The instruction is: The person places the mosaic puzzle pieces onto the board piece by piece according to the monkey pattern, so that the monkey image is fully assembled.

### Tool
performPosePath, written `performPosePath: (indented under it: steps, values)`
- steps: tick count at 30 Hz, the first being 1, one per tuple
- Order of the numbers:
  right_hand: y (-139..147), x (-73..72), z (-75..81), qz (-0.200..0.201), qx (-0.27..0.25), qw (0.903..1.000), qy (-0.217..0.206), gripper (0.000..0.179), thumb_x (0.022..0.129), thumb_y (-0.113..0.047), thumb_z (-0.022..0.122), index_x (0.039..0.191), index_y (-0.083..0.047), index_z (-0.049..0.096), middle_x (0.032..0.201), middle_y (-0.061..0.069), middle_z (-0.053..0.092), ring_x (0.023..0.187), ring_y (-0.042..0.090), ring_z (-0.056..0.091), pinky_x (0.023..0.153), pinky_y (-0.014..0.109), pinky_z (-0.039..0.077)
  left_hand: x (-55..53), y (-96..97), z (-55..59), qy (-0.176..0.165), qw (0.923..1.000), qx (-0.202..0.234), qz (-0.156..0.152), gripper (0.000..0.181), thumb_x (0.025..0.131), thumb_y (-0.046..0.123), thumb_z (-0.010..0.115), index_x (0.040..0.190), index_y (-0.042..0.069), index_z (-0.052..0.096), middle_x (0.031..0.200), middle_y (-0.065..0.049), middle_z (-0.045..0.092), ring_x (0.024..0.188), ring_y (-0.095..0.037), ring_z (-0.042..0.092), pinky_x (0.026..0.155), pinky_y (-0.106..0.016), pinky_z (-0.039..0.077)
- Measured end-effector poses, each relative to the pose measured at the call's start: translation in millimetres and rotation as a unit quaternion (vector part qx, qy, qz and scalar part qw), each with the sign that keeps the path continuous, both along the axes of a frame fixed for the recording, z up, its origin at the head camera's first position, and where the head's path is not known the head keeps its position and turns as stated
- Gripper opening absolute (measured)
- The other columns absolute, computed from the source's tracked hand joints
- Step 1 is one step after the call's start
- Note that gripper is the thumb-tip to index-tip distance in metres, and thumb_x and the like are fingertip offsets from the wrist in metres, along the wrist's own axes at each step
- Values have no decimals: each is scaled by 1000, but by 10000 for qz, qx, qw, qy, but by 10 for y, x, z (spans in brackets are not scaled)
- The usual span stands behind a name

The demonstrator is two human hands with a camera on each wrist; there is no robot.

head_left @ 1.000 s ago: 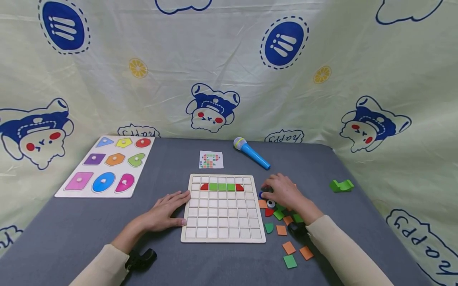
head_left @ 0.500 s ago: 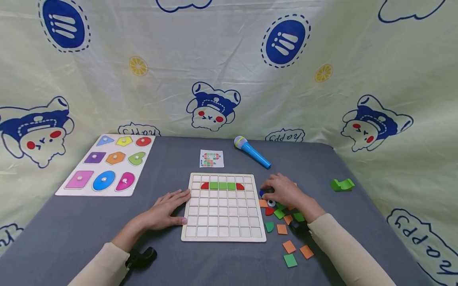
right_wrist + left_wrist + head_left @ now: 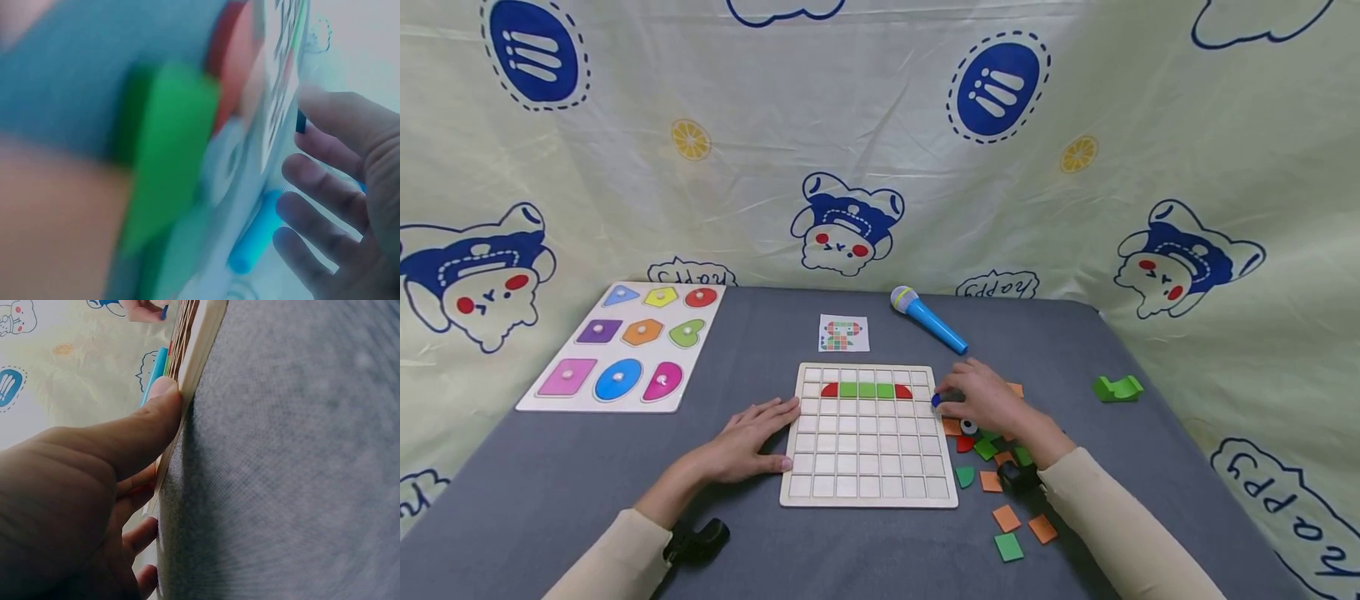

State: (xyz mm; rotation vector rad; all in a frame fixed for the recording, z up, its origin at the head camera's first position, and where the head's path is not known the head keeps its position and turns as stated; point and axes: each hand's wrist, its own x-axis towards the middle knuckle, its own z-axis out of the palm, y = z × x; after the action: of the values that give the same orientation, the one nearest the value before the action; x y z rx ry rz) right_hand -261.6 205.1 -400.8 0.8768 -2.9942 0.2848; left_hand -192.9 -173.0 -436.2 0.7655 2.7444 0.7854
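A wooden grid board [image 3: 880, 465] lies in the middle of the table, with several green squares [image 3: 866, 390] between two red quarter-rounds [image 3: 830, 391] in its second row. My left hand [image 3: 737, 446] rests against the board's left side, fingers extended; in the left wrist view the thumb [image 3: 164, 394] lies on the board's edge. Between thumb and index finger, my right hand [image 3: 988, 400] pinches a small blue tile [image 3: 936, 401] at the board's right edge. The right wrist view shows that tile [image 3: 301, 122] edge-on, its shape mostly hidden by the fingers.
Loose orange [image 3: 991, 482], green [image 3: 1008, 547] and red tiles lie right of the board, with a black-and-white eye tile [image 3: 969, 427]. Behind are a picture card [image 3: 843, 333] and a blue toy microphone [image 3: 934, 323]. A shape puzzle [image 3: 580, 342] lies left, a green curved block [image 3: 1117, 389] right.
My right hand has moved slightly left with the blue tile, from the loose pile to the board's right edge. The left hand has stayed in place.
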Motion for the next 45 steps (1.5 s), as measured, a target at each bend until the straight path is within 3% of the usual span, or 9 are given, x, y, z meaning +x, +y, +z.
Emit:
performPosePath:
  steps: [7,13,17,24,32,45]
  values:
    - [-435,62,-7,382,-228,9990,67,23,83,-32,72,101,-18,73,98,-2,63,91,14,48,77,31,42,15,3,2,-61,10000,-21,38,78,86,42,65,148,9,32,155,-10,29,143,-38,21,107,-65,18]
    - [-862,72,-35,651,-366,9972,25,23,82,-32,73,100,-18,73,98,-1,64,90,15,50,78,33,43,31,7,4,-75,10000,14,27,77,86,41,65,148,9,31,155,-10,30,143,-38,21,107,-65,17]
    - [-1131,48,-42,719,-385,9967,0,23,83,-33,72,100,-18,73,96,-2,64,87,14,49,77,31,41,29,14,6,-79,10000,20,33,76,87,42,64,148,9,32,155,-10,30,143,-38,21,106,-65,17]
    - [-1470,14,-52,604,18,9981,135,24,83,-37,70,102,-23,73,96,-4,64,87,14,49,76,30,41,28,26,15,-34,10000,13,-20,75,87,39,64,147,8,32,155,-11,30,143,-39,22,106,-66,18]
    - [-1674,-25,-61,449,289,9985,93,24,83,-40,70,101,-23,73,95,-4,64,86,14,47,74,29,40,23,19,16,3,10000,-18,-30,76,87,40,64,147,9,32,155,-11,30,142,-39,22,106,-65,18]
    - [-1726,-49,-42,476,708,9961,228,28,81,-47,69,101,-27,73,95,-4,62,90,15,45,79,32,41,25,6,30,28,10000,9,5,76,86,41,65,147,9,32,155,-11,30,142,-39,22,106,-66,18]
